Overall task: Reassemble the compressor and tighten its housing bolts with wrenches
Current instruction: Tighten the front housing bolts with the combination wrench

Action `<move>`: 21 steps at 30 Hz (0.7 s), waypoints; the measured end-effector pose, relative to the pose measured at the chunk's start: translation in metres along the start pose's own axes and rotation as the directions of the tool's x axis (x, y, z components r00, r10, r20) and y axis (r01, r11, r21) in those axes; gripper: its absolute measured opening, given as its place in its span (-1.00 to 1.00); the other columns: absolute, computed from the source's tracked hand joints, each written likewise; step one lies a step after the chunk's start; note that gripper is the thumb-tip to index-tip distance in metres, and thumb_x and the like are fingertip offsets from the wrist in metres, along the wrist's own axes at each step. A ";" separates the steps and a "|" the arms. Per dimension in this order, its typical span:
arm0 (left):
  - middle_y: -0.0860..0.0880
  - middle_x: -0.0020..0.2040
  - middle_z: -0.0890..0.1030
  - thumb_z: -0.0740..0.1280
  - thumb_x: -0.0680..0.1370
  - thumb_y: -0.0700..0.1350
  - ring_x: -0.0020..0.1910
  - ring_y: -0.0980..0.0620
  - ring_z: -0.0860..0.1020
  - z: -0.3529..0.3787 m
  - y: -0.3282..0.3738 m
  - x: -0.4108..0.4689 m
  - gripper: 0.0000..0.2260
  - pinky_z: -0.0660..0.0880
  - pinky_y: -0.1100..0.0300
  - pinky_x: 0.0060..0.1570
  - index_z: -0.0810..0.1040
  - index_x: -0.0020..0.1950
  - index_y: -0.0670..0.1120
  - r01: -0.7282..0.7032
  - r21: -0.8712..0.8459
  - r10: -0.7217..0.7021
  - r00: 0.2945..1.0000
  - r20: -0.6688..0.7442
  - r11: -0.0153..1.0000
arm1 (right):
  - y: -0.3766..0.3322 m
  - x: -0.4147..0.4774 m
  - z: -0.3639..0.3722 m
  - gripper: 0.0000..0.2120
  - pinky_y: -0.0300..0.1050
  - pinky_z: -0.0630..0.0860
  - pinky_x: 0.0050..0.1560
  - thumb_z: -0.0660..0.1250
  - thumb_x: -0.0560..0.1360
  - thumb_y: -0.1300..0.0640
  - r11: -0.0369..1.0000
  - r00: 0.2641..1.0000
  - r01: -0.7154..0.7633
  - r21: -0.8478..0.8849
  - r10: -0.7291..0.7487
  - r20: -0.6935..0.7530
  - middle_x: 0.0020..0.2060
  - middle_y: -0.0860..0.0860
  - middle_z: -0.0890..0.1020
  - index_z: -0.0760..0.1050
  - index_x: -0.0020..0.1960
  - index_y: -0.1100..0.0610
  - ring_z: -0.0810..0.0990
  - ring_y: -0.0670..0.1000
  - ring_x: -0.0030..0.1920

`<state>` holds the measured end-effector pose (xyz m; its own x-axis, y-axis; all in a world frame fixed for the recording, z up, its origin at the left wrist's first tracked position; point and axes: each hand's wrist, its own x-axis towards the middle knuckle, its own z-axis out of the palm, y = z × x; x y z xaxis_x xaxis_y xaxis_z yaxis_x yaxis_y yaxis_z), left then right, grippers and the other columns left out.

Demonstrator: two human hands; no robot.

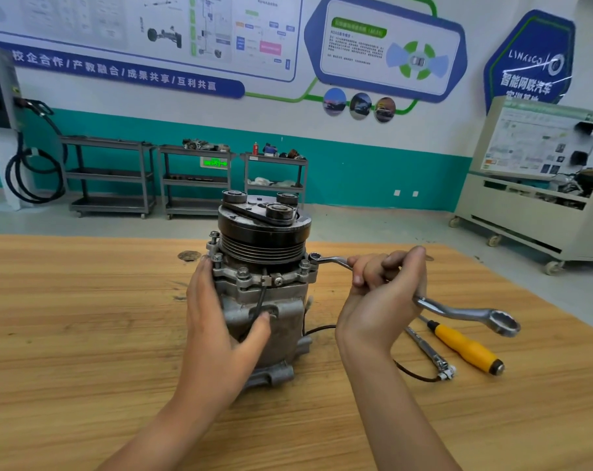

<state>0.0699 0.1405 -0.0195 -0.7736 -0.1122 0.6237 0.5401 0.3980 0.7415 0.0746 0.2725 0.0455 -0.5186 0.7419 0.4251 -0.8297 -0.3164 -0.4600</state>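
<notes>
The grey compressor [266, 294] stands upright on the wooden table [84, 317], its black pulley on top. Housing bolts [243, 272] stick up around its flange. My left hand [217, 321] lies open against the left side of the body, thumb across the front. My right hand [383, 294] grips the middle of a double-ended ring wrench [465, 312]. The wrench's small ring end sits just above and beside the right-hand flange bolt [304, 265]; its large ring end hangs free to the right.
A yellow-handled screwdriver [466, 348] and a slim metal tool [427, 351] lie on the table right of the compressor. A thin black cable [410, 372] trails from the compressor. Grey shelving carts [193, 178] stand by the far wall, a white trainer bench [533, 205] at right.
</notes>
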 end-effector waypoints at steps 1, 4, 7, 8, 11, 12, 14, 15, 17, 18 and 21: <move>-0.01 0.48 0.14 0.43 0.42 -0.20 0.47 0.09 0.11 0.000 0.000 0.000 -0.20 0.08 0.13 0.42 0.03 0.52 -0.06 0.000 -0.003 0.000 1.000 0.001 1.000 | 0.001 -0.004 0.001 -0.60 -0.19 0.49 -0.30 0.06 0.57 0.09 0.999 0.999 0.032 -0.019 -0.032 0.012 -0.60 -0.08 0.24 0.32 -0.45 -0.01 0.28 -0.04 -0.53; 0.00 0.49 0.14 0.43 0.42 -0.19 0.47 0.09 0.10 0.000 0.000 0.000 -0.20 0.08 0.13 0.42 0.02 0.52 -0.07 -0.001 -0.011 0.001 1.000 0.002 1.000 | 0.005 -0.012 0.005 -0.60 -0.19 0.49 -0.25 0.06 0.54 0.04 0.991 0.994 0.106 -0.076 -0.104 0.030 -0.59 -0.09 0.27 0.36 -0.46 -0.06 0.31 -0.05 -0.51; -0.01 0.49 0.14 0.43 0.42 -0.19 0.47 0.09 0.10 0.000 -0.001 0.000 -0.20 0.08 0.13 0.42 0.02 0.52 -0.07 0.002 -0.008 -0.002 1.000 0.001 1.000 | 0.011 -0.020 0.005 -0.66 -0.26 0.47 -0.25 0.10 0.54 -0.02 0.970 0.978 0.200 -0.135 -0.190 0.080 -0.57 -0.13 0.31 0.40 -0.38 -0.03 0.33 -0.08 -0.49; -0.02 0.49 0.14 0.43 0.42 -0.19 0.47 0.09 0.10 0.001 0.000 0.000 -0.20 0.08 0.13 0.42 0.02 0.52 -0.07 0.002 -0.008 -0.002 1.000 0.001 1.000 | 0.013 -0.022 0.005 -0.68 -0.28 0.46 -0.26 0.10 0.52 -0.05 0.961 0.972 0.226 -0.156 -0.211 0.107 -0.56 -0.14 0.33 0.44 -0.36 -0.06 0.34 -0.10 -0.48; -0.02 0.49 0.13 0.43 0.42 -0.19 0.47 0.08 0.09 0.000 0.000 0.000 -0.20 0.08 0.12 0.42 0.02 0.52 -0.07 0.003 -0.006 -0.003 1.000 0.004 1.000 | 0.019 -0.028 0.000 -0.71 -0.36 0.42 -0.27 0.08 0.53 -0.03 0.924 0.940 0.316 -0.215 -0.275 0.201 -0.53 -0.16 0.37 0.50 -0.27 -0.02 0.37 -0.17 -0.44; -0.03 0.49 0.13 0.43 0.42 -0.19 0.48 0.08 0.09 0.000 0.000 0.000 -0.19 0.09 0.10 0.43 0.02 0.52 -0.07 0.005 -0.005 -0.005 1.000 0.004 1.000 | 0.020 -0.030 0.000 -0.71 -0.39 0.40 -0.28 0.07 0.54 -0.01 0.909 0.927 0.345 -0.236 -0.291 0.235 -0.51 -0.18 0.39 0.50 -0.24 -0.03 0.38 -0.21 -0.44; -0.05 0.49 0.13 0.44 0.41 -0.20 0.48 0.07 0.09 0.000 0.001 0.001 -0.19 0.09 0.05 0.45 0.02 0.52 -0.08 0.003 -0.004 -0.003 1.000 0.003 1.000 | 0.023 -0.033 0.000 -0.72 -0.41 0.36 -0.30 0.06 0.56 0.00 0.878 0.905 0.393 -0.275 -0.315 0.287 -0.48 -0.21 0.43 0.50 -0.20 -0.07 0.41 -0.23 -0.41; -0.06 0.49 0.14 0.44 0.41 -0.21 0.48 0.05 0.09 0.000 0.001 0.001 -0.19 0.10 0.02 0.45 0.03 0.52 -0.09 0.003 -0.005 -0.003 1.000 0.005 1.000 | 0.025 -0.034 0.001 -0.73 -0.40 0.35 -0.30 0.06 0.57 -0.01 0.858 0.889 0.425 -0.288 -0.335 0.313 -0.46 -0.24 0.45 0.49 -0.19 -0.08 0.42 -0.24 -0.39; -0.08 0.49 0.15 0.45 0.41 -0.21 0.48 0.02 0.11 0.000 0.002 0.001 -0.19 0.13 -0.06 0.45 0.04 0.51 -0.10 0.009 -0.006 -0.009 1.000 0.015 1.000 | 0.028 -0.035 0.003 -0.69 -0.44 0.33 -0.29 0.06 0.62 -0.05 0.806 0.835 0.513 -0.295 -0.390 0.388 -0.41 -0.27 0.45 0.50 -0.18 -0.06 0.42 -0.28 -0.36; -0.08 0.49 0.16 0.45 0.41 -0.21 0.49 0.00 0.11 -0.001 0.003 0.001 -0.19 0.14 -0.09 0.44 0.04 0.52 -0.10 0.016 -0.009 -0.016 1.000 0.024 1.000 | 0.028 -0.035 0.005 -0.66 -0.46 0.33 -0.27 0.04 0.63 -0.05 0.777 0.802 0.556 -0.293 -0.411 0.433 -0.36 -0.27 0.45 0.52 -0.16 -0.01 0.42 -0.29 -0.35; -0.06 0.49 0.15 0.47 0.41 -0.17 0.49 0.00 0.12 -0.002 0.003 0.001 -0.17 0.18 -0.12 0.42 0.03 0.53 -0.08 0.036 -0.021 -0.035 0.998 0.050 0.999 | 0.032 -0.034 0.008 -0.57 -0.38 0.39 -0.25 0.03 0.64 0.01 0.677 0.706 0.672 -0.300 -0.462 0.537 -0.31 -0.11 0.53 0.57 -0.13 0.21 0.48 -0.16 -0.32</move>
<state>0.0709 0.1397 -0.0160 -0.8074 -0.0806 0.5845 0.5188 0.3748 0.7683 0.0637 0.2324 0.0223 -0.0937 0.3518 0.9314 -0.8484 0.4613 -0.2596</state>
